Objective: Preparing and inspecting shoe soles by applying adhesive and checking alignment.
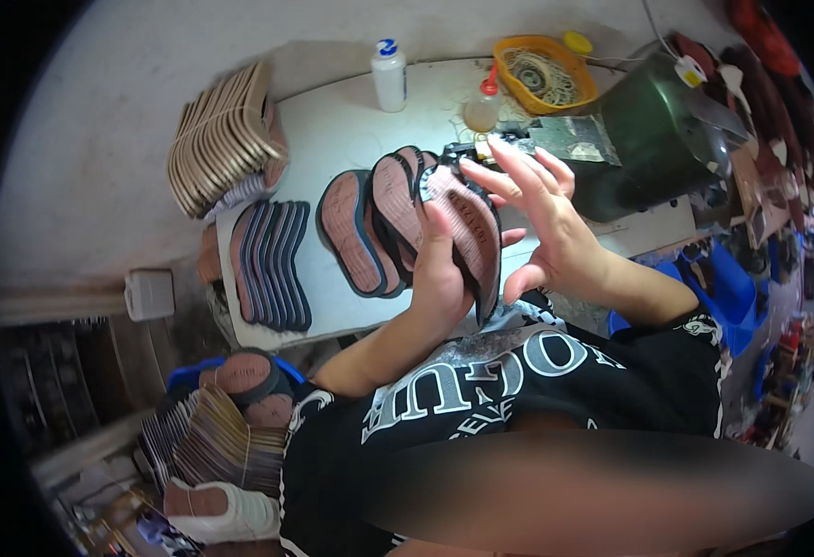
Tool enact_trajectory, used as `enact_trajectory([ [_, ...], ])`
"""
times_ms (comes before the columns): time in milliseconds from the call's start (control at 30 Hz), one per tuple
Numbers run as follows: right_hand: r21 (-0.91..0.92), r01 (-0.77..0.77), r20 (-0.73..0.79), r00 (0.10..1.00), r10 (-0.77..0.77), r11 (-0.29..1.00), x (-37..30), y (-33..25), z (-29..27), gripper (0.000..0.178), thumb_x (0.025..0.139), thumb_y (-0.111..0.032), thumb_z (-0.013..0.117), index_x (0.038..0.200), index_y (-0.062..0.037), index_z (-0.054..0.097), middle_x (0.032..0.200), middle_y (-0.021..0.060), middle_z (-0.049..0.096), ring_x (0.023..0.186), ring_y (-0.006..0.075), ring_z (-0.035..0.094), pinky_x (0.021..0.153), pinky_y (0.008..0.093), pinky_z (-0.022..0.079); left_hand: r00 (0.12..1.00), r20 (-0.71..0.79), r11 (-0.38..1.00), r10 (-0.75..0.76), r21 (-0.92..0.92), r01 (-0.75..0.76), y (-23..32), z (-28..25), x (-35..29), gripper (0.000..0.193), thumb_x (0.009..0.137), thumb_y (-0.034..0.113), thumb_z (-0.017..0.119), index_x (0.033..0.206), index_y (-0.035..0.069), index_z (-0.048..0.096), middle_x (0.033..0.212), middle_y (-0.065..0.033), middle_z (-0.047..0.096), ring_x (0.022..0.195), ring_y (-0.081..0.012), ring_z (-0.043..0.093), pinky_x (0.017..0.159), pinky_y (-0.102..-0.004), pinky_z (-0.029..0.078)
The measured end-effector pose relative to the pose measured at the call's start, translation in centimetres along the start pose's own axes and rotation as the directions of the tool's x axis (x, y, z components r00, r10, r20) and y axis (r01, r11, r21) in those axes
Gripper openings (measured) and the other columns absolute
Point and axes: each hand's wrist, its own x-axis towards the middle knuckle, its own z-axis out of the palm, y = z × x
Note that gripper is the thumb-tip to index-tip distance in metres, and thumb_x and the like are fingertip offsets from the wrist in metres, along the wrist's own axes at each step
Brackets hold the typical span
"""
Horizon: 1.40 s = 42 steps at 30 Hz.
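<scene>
We're right at the middle of the frame, where the left hand (439,269) has a pink, dark-edged sole (472,227) clamped, thumb across its face, the grip behind it hidden from us. Beside it the right hand (560,218) stands apart from the left, fingers spread and thumb out; we can't tell whether its fingertips touch the sole's upper end. Just left of the held piece, overlapping soles (394,195) lie on the white table (333,130), the back ones mostly covered, and further left a row of soles (271,269) stands on edge. Upper left, we've got a tied bundle (221,139), its lower side lost in shadow. Up top stand a white bottle (389,82) with a blue cap and a squat bottle (483,113) with a red nozzle, near a yellow basket (515,85) whose tangled contents we can't sort out. Upper right, a dark green housing (630,139) blocks our view behind it, while a blurred patch (602,492) smothers the bottom, and the fisheye's black rim cuts off the corners.
</scene>
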Motion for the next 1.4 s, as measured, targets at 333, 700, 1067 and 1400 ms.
enact_trajectory([
  [333,-0.158,-0.025,-0.021,1.000,0.022,0.987,0.3,0.5,-0.4,0.111,0.065,-0.080,0.048,0.141,0.0003,0.035,0.129,0.0073,0.058,0.137,0.0231,0.033,0.107,0.0485,0.014,0.992,0.111,0.960,0.055,0.268,-0.084,-0.3,1.9,0.6,0.069,0.099,0.055,0.024,0.148,0.006,0.015,0.147,-0.0152,0.030,0.135,-0.0265,0.036,0.104,-0.0468,0.039],
  [700,-0.213,-0.083,0.009,0.996,0.087,0.974,-0.3,0.5,-1.2,0.112,0.062,-0.082,0.048,0.136,0.0019,0.044,0.137,0.0138,0.050,0.136,0.0246,0.036,0.108,0.0469,0.012,0.997,0.078,0.943,-0.016,0.333,-0.011,-0.3,2.6,0.7,0.067,0.100,0.054,0.019,0.145,0.005,0.024,0.142,-0.0129,0.038,0.133,-0.0225,0.039,0.110,-0.0386,0.033],
  [1067,-0.139,-0.053,-0.081,0.996,0.042,0.989,-0.1,1.0,0.2,0.109,0.065,-0.082,0.047,0.130,0.0038,0.051,0.140,0.0152,0.046,0.133,0.0252,0.039,0.107,0.0473,0.014,0.997,0.069,0.928,-0.041,0.373,0.013,0.0,2.1,0.6,0.063,0.102,0.049,0.021,0.144,0.003,0.022,0.138,-0.0144,0.041,0.128,-0.0226,0.044,0.103,-0.0356,0.039],
  [1400,-0.090,-0.127,-0.039,0.992,0.124,0.988,-1.4,0.0,-0.2,0.105,0.065,-0.081,0.049,0.133,-0.0016,0.049,0.135,0.0123,0.050,0.129,0.0247,0.042,0.106,0.0466,0.015,0.990,0.117,0.862,0.080,0.491,-0.128,-0.1,1.9,0.9,0.063,0.100,0.051,0.023,0.142,0.004,0.023,0.139,-0.0175,0.039,0.126,-0.0272,0.046,0.096,-0.0406,0.046],
])
